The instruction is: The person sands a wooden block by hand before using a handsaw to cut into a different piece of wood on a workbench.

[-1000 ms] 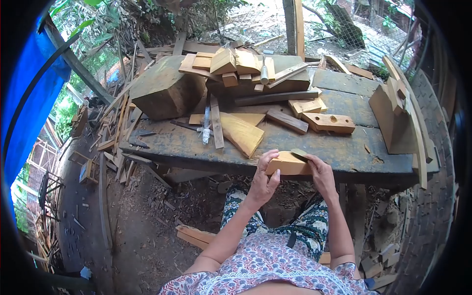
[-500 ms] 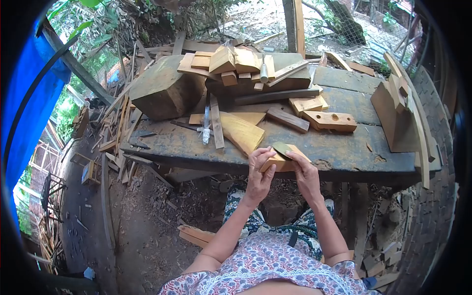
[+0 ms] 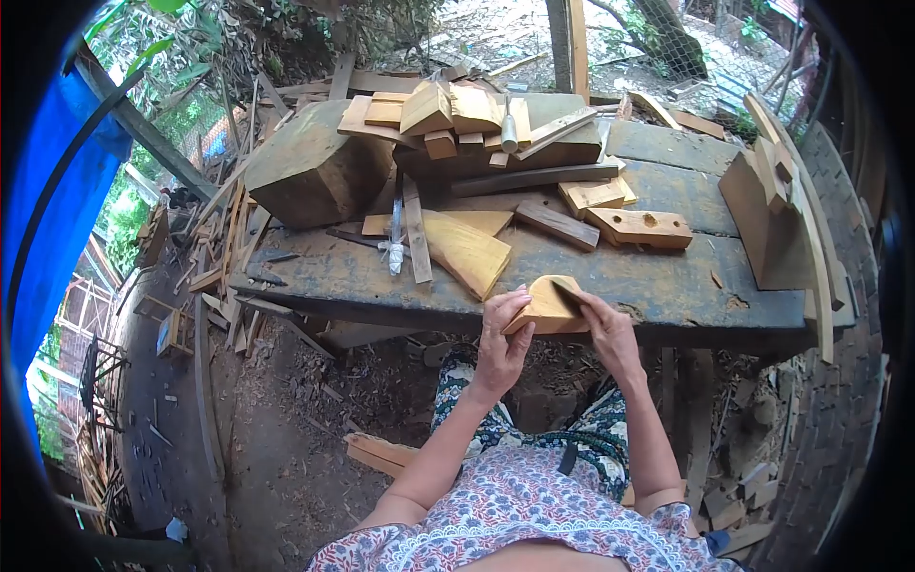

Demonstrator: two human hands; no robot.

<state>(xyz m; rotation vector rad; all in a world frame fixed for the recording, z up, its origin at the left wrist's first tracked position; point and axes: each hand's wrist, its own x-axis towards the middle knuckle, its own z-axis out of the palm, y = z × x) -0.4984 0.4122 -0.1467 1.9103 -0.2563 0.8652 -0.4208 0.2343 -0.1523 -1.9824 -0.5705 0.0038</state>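
Note:
My left hand (image 3: 503, 338) grips the left end of a light wooden block (image 3: 548, 307) at the front edge of the workbench (image 3: 381, 286). The block's top has a rounded outline. In my right hand (image 3: 611, 332) is a thin dark piece (image 3: 572, 291), pinched and tilted against the block's right side; it looks like a sanding sheet. Just behind my left hand lies a wide yellowish wooden piece (image 3: 465, 250).
A big wooden block (image 3: 319, 167) stands at the bench's back left, beside stacked offcuts and a chisel (image 3: 509, 133). Toward the right lie a block with holes (image 3: 640, 229) and an upright wooden piece (image 3: 762, 224). Scrap wood litters the ground.
My right hand has shifted slightly right, and the dark piece has moved from the block's top to its right side, now tilted more edge-on. More of the block's top shows.

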